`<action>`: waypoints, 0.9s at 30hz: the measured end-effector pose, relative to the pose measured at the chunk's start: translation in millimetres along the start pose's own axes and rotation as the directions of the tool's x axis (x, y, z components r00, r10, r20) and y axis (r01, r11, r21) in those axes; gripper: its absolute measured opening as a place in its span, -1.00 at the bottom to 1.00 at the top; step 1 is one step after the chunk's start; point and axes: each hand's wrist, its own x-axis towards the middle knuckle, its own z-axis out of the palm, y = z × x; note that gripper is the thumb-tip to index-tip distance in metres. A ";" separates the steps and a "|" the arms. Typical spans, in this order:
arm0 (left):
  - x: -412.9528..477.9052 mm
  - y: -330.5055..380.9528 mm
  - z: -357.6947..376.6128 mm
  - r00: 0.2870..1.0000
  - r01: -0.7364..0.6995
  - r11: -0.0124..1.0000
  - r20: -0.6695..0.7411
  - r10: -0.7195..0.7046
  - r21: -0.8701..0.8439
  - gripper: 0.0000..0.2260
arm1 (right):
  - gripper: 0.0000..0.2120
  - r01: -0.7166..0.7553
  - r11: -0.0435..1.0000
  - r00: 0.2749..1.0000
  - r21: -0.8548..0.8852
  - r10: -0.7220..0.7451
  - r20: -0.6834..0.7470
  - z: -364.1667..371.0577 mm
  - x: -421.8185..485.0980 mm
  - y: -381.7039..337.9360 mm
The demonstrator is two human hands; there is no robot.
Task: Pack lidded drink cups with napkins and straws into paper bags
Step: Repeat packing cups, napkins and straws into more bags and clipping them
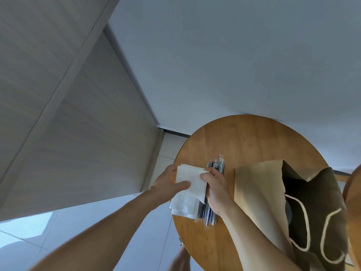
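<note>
On the round wooden table (244,141) lies a stack of white napkins (185,204) at the left edge. My left hand (168,184) pinches the top napkin (192,177), thumb on top. My right hand (216,190) pinches the same napkin at its right edge. A bundle of wrapped straws (216,165) lies under and beside my right hand. To the right stands an open brown paper bag (259,192) with white cord handles; a dark lid (289,212) shows inside it.
The table stands against a white wall (234,55). A grey cabinet side (78,133) rises at the left. Light floor tiles (136,241) lie below the table's left edge. Another wooden edge (354,202) shows at the far right.
</note>
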 end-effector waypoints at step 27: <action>-10.0 -7.3 32.2 0.983 0.165 0.984 -0.071 -0.169 -0.064 -0.86 | -0.79 -0.276 0.442 0.873 -0.853 -0.256 -0.415 -69.4 7.1 56.8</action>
